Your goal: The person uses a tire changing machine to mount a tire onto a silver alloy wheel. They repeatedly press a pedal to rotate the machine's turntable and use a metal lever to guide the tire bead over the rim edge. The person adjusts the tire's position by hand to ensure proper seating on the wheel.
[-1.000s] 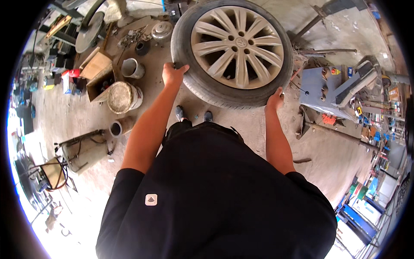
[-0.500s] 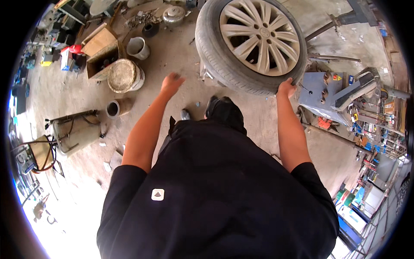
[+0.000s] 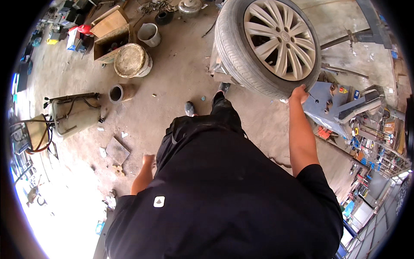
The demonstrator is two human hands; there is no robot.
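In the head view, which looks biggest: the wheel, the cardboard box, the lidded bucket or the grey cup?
1. Wheel, held by the right hand.
2. Cardboard box.
3. Lidded bucket, close to the box in size, so that order is unsure.
4. Grey cup.

Matt black rubber tyre [image 3: 235, 47] with ribbed tread, dull silver metal rim [image 3: 280, 39], dusty rough concrete floor [image 3: 172, 90], brown cardboard box [image 3: 111, 32], grimy white plastic bucket [image 3: 131, 60], blue-grey painted metal machine [image 3: 332, 101]
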